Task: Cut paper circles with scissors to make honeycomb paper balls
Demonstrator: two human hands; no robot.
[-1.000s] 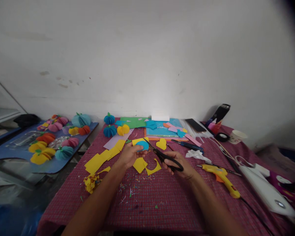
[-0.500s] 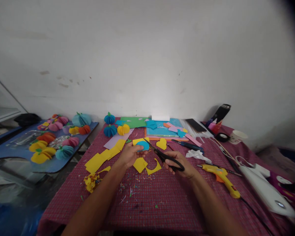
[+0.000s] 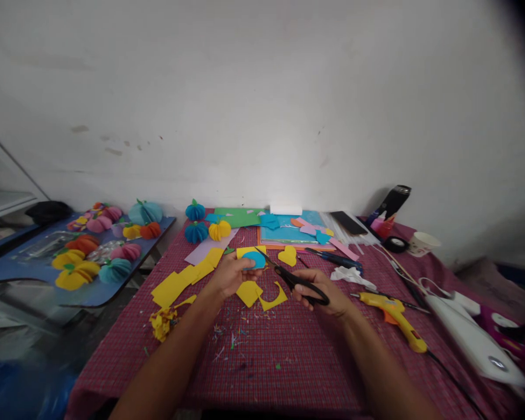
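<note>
Between the thumb and fingers of my left hand (image 3: 233, 274) is a round blue paper piece (image 3: 256, 259), with yellow paper (image 3: 250, 251) right behind it. My right hand (image 3: 312, 290) is closed round the handles of black scissors (image 3: 291, 278), whose blades point up and left at the edge of the blue piece. Whether the blades touch the paper I cannot tell. Below the hands lie a yellow square (image 3: 248, 293) and a curved yellow offcut (image 3: 273, 297) on the checked cloth. A yellow heart-like cutout (image 3: 287, 255) rests just beyond the scissors.
A yellow glue gun (image 3: 396, 318) and a white device (image 3: 472, 338) lie at the right. Yellow sheets (image 3: 174, 289) and crumpled yellow paper (image 3: 163, 322) are at the left. Paper pumpkins (image 3: 76, 274) cover a blue side table. A paper cup (image 3: 422, 244) stands back right.
</note>
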